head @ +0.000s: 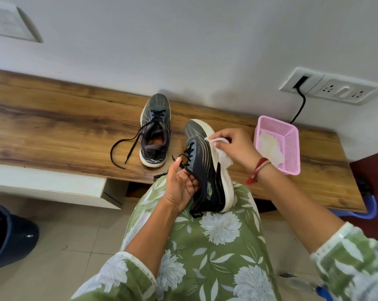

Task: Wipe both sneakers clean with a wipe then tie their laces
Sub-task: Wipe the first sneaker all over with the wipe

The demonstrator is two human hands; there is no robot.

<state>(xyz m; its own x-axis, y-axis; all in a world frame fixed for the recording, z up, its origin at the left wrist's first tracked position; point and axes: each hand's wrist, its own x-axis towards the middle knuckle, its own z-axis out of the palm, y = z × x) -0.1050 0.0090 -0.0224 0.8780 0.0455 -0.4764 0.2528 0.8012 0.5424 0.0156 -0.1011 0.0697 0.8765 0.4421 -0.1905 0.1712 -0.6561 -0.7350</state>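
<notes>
Wiping stage, in progress. Neither shoe is tied yet.

- Held sneaker [203, 170]: on my lap, near and centre, tipped onto its side. The toe points far, toward the desk [53, 118], and the white midsole faces right.
- Left grip [181, 185]: fingers curled round the tongue and collar, steadying the shoe from the left. The loose black laces [187, 155] run under the thumb.
- Right grip [235, 146]: pinches a crumpled white wipe [221, 154] between thumb and fingers. The wipe touches the midsole near the forefoot.
- Second sneaker [155, 131]: upright on the desk, far and left of the held one and apart from it, toe toward the wall. Its lace [123, 146] is undone and trails left in a loop across the wood.
- Pink basket [292, 146]: on the desk just right of my right grip. More white wipes [270, 146] lie inside.

Judgement on progress:
- The wipe is on the sole edge of the held shoe, so cleaning of this one is partly done at most. I cannot tell how much of the upper has been covered.
- I cannot tell whether the second sneaker has been wiped; nothing on it settles that either way.
- Left for certain: finish this midsole and tie both pairs of laces. The desk shoe may also need wiping.
- By my estimate I am well short of halfway.

Elsewhere: a wall socket [331, 88] with a black cable [301, 107] behind the basket, and a dark bin [7, 240] on the floor, near left.
</notes>
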